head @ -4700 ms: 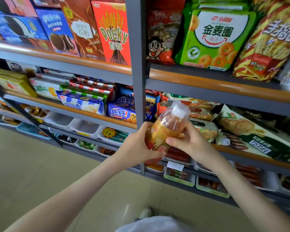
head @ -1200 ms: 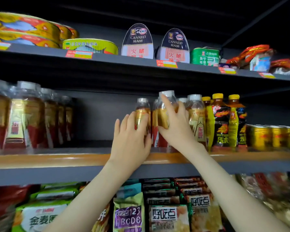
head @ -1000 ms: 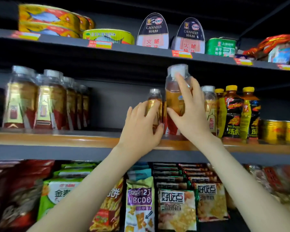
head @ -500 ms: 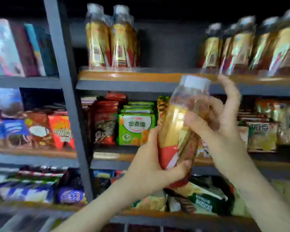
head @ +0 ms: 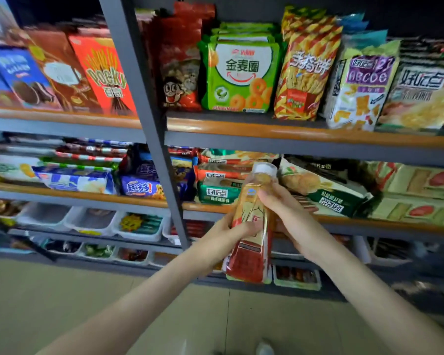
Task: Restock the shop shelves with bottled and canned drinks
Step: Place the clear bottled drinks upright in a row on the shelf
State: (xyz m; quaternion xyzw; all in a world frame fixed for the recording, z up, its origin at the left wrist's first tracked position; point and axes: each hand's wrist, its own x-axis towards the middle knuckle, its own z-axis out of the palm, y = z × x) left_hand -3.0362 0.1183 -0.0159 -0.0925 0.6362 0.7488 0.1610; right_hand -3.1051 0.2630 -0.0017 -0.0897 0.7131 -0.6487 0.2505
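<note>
Holding the amber tea bottle (head: 251,226) in front of the snack shelves (head: 292,132), cap (head: 265,169) tipped toward one o'clock, left hand (head: 224,233) wrapped round its middle, right hand (head: 280,208) clasping its shoulder at three o'clock, probably steadying it for shelving.

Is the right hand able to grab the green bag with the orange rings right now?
Probably not yet: the right hand grips the bottle, with the left hand, though nothing blocks the green bag.
</note>
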